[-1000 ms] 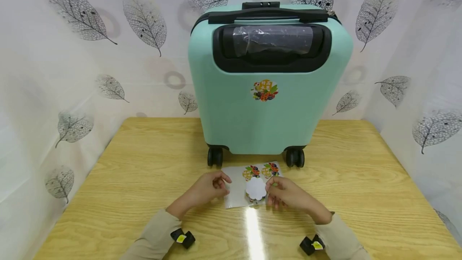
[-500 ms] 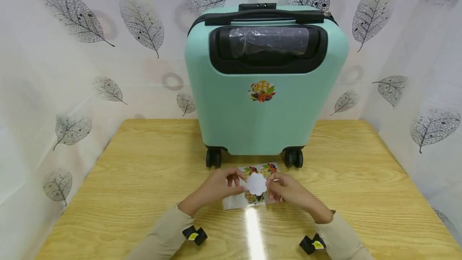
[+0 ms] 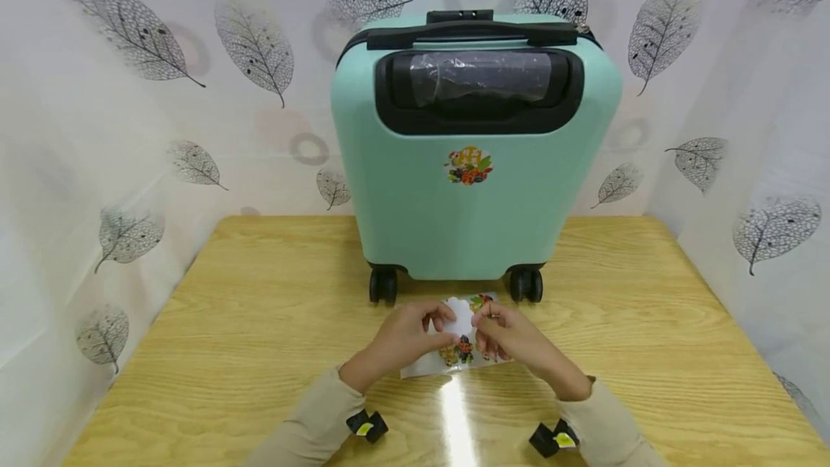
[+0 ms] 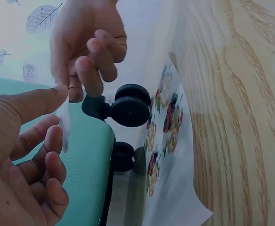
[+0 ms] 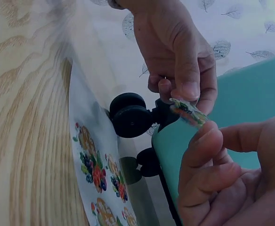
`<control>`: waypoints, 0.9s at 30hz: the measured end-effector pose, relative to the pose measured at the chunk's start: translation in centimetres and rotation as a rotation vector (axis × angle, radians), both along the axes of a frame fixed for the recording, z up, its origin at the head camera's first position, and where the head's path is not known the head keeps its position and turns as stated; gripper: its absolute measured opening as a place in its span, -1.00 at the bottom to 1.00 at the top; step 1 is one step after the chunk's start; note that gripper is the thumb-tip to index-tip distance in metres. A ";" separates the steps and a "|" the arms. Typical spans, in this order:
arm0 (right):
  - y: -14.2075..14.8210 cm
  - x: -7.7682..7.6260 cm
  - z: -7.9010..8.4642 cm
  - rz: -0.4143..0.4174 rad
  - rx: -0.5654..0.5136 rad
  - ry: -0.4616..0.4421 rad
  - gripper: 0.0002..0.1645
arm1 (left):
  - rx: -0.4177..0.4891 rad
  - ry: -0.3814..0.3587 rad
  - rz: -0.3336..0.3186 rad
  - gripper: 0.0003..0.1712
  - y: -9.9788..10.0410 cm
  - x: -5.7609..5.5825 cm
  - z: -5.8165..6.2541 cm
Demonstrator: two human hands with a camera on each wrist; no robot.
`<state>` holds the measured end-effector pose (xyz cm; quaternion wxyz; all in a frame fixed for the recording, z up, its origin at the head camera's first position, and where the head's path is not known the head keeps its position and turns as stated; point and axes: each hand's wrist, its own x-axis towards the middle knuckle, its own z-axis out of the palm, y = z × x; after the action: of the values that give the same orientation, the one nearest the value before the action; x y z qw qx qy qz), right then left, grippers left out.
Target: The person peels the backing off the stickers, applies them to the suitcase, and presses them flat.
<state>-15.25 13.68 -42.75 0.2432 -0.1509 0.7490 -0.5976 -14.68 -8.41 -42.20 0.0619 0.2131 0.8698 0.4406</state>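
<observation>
A scalloped round sticker (image 3: 460,317), white back upward, is held between both hands above the sticker sheet (image 3: 421,365). Its colourful fruit print shows in the right wrist view, where the sticker (image 5: 188,112) looks tilted. My left hand (image 3: 415,331) pinches its left edge with thumb and fingers. On the opposite edge, my right hand (image 3: 512,337) pinches it between thumb and forefinger. Printed fruit stickers (image 4: 172,123) lie on the sheet below. Behind the sheet stands a mint-green suitcase (image 3: 454,229) with one fruit sticker (image 3: 469,166) on its front.
Black wheels (image 3: 383,285) carry the suitcase on the wooden table (image 3: 272,294). A black handle recess (image 3: 480,121) partly covered in clear film sits near its top. Leaf-patterned cloth (image 3: 259,150) hangs behind and at both sides.
My left hand has come in from the left to the sticker's left edge. Both hands now hold the sticker, which has moved slightly away from me.
</observation>
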 end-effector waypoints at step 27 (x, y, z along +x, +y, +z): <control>-1.4 -0.2 1.0 -0.047 -0.005 -0.001 -0.61 | 0.003 0.083 0.045 -0.95 -0.1 0.1 -0.4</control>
<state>-15.42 12.30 -41.78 0.2288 -0.1337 0.7507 -0.6052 -14.54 -8.52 -42.59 0.0155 0.2117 0.8756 0.4339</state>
